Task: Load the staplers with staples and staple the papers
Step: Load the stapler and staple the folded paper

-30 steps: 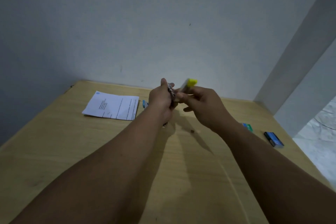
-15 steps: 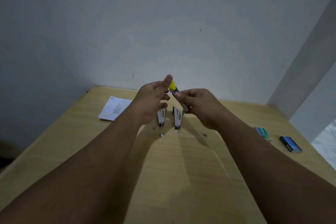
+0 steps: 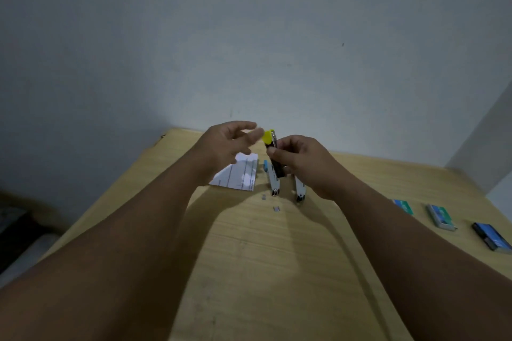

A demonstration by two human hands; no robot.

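A wooden table (image 3: 277, 271) carries two staplers (image 3: 273, 184); left of them papers (image 3: 240, 174), before them loose staples (image 3: 276, 209), far right three staple boxes (image 3: 440, 216).

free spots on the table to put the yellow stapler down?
Bare wood in the near middle of the table, between the forearms. Another bare strip at the far right, behind the staple boxes. Crowded: around the two staplers lying flat, the loose staples and the paper.
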